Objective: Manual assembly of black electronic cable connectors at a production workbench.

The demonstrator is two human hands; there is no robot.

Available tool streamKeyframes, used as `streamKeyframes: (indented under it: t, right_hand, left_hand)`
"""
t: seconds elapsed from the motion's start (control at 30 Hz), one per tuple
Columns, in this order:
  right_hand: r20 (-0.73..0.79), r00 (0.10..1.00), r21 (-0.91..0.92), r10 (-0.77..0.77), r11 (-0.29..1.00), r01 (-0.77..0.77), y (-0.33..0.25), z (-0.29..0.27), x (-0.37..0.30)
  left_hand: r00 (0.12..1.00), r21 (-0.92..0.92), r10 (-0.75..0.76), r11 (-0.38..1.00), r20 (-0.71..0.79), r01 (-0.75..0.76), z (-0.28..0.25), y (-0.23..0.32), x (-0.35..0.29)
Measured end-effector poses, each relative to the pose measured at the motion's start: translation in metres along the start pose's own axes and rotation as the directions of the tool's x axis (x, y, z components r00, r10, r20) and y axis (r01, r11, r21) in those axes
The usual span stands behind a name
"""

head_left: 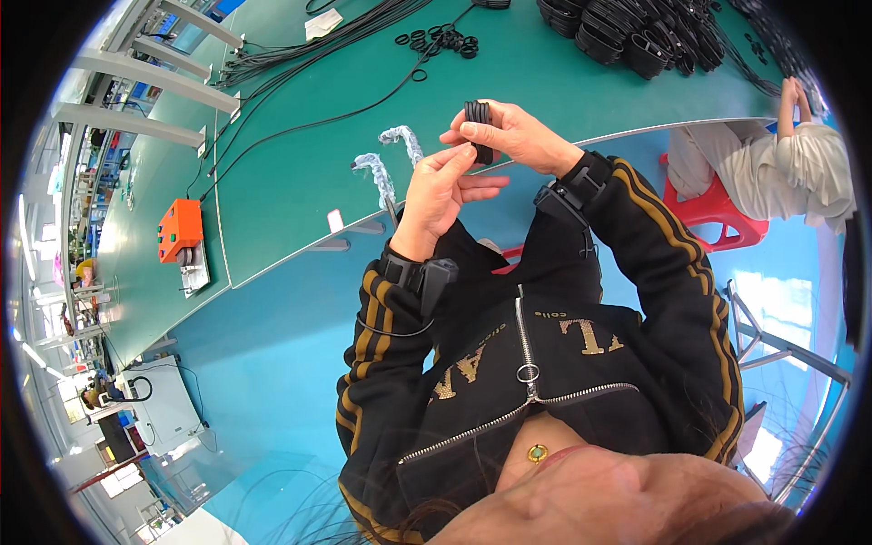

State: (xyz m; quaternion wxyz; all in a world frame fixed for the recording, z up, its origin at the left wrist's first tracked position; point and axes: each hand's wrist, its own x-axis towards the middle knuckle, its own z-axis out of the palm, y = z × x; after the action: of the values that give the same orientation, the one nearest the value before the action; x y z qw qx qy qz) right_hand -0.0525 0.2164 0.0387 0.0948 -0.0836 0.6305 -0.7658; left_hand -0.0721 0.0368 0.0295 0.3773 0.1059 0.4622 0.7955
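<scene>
A small coil of black cable (478,113) is held upright above the front edge of the green table. My right hand (527,138) is closed round it, with the thumb across the loops. From below, the thumb and forefinger of my left hand (434,198) pinch at the coil's lower end, while its other fingers stretch out to the right. What exactly lies between the left fingertips is partly hidden. Beside my left hand, two prongs wrapped in pale blue material (374,173) stand at the table edge.
Black rings (445,41) lie loose on the green table (300,173), with long black cables (300,54) to their left. Many coiled cables (636,36) are heaped at the far right. An orange box (180,231) sits at the left. Another person (763,163) sits on a red stool (727,222).
</scene>
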Motion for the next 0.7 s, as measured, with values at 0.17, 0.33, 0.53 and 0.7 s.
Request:
streamKeyframes:
  t: [0.17, 0.33, 0.53, 0.7]
  right_hand:
    - [0.0, 1.0, 0.005, 0.017, 1.0, -0.017, 0.003, 0.0, -0.001]
    - [0.005, 1.0, -0.017, 0.006, 1.0, -0.006, 0.003, 0.003, 0.0]
    - [-0.047, 0.996, -0.105, -0.074, 0.992, 0.069, 0.002, 0.005, 0.004]
    - [-0.057, 0.995, -0.121, -0.084, 0.99, 0.077, -0.004, 0.011, 0.002]
  left_hand:
    - [0.993, -0.043, -0.116, 0.992, 0.005, 0.116, -0.002, 0.009, 0.001]
    - [0.995, -0.016, -0.101, 0.995, -0.02, 0.101, -0.003, 0.008, 0.001]
    - [0.967, 0.13, 0.164, 0.982, -0.197, -0.14, 0.012, -0.007, -0.001]
    - [0.962, 0.149, 0.2, 0.973, -0.184, -0.174, 0.009, -0.006, -0.002]
